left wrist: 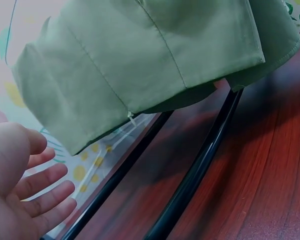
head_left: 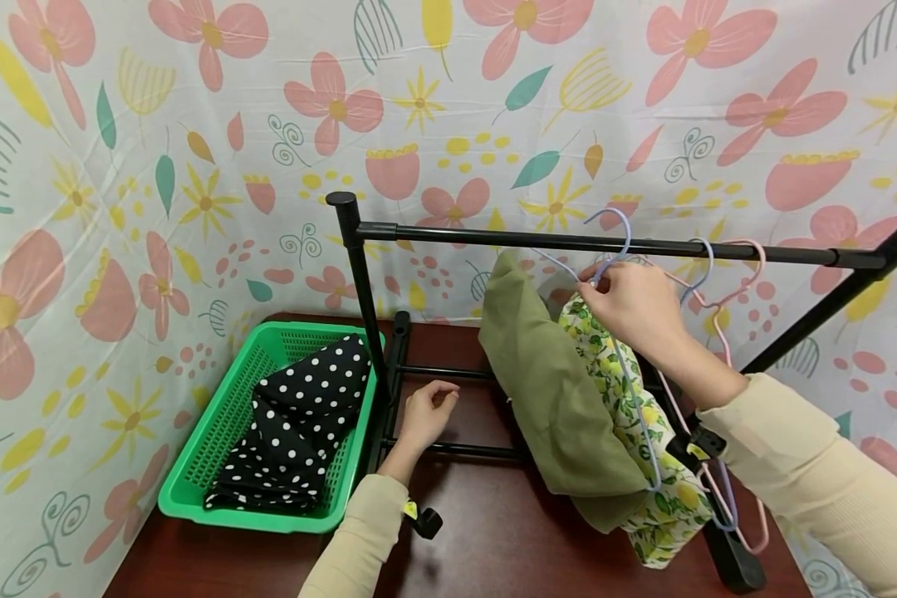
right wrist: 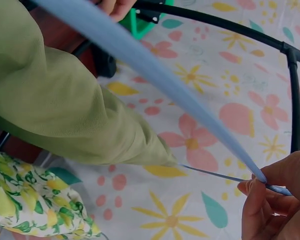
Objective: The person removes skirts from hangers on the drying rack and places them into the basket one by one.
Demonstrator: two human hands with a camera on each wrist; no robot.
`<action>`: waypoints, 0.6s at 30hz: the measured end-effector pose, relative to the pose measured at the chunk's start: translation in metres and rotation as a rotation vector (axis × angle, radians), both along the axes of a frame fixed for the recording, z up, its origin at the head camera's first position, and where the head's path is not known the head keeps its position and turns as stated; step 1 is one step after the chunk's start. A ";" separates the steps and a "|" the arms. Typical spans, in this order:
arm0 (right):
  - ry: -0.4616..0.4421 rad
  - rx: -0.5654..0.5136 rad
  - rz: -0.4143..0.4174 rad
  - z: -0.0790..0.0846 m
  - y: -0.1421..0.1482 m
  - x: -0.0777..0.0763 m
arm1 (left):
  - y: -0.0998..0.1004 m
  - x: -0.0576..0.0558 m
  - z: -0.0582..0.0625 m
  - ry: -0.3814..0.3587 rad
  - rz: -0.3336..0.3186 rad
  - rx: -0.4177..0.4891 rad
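Head view: brown tabletop [head_left: 493,531], floral backdrop [head_left: 419,100], one black rack [head_left: 362,291], one green basket [head_left: 254,520]; right hand [head_left: 631,301] pinches one blue hanger [right wrist: 155,75], one olive garment [head_left: 553,407] on it, below the bar [head_left: 478,237]; left hand [head_left: 424,413] relaxed!

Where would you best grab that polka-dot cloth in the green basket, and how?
Pinching the polka-dot cloth from above, at its far right end, seems best: folds there reach the rim of the green basket, with nothing on top.
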State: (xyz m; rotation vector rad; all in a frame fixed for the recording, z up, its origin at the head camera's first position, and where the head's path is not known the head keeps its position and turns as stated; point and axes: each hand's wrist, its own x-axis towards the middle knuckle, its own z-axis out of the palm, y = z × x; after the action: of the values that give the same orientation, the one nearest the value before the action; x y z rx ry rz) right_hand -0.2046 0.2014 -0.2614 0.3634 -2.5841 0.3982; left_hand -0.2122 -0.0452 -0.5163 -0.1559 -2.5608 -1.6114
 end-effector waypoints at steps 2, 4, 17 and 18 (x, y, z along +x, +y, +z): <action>0.015 -0.002 0.008 0.002 -0.002 0.002 | 0.001 0.000 0.000 -0.003 0.006 0.009; 0.020 -0.007 0.015 0.003 -0.004 0.004 | 0.002 0.000 0.000 -0.005 0.008 0.021; 0.015 -0.022 0.032 0.014 -0.021 0.012 | 0.008 0.001 -0.002 -0.104 -0.001 0.162; 0.016 -0.024 0.035 0.015 -0.022 0.012 | 0.008 0.001 -0.003 -0.112 -0.006 0.175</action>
State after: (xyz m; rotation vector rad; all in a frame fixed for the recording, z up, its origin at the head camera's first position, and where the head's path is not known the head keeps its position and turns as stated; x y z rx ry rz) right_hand -0.1924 0.1790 -0.2463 0.4017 -2.5585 0.4372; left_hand -0.2114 -0.0369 -0.5191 -0.0600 -2.4830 -1.8865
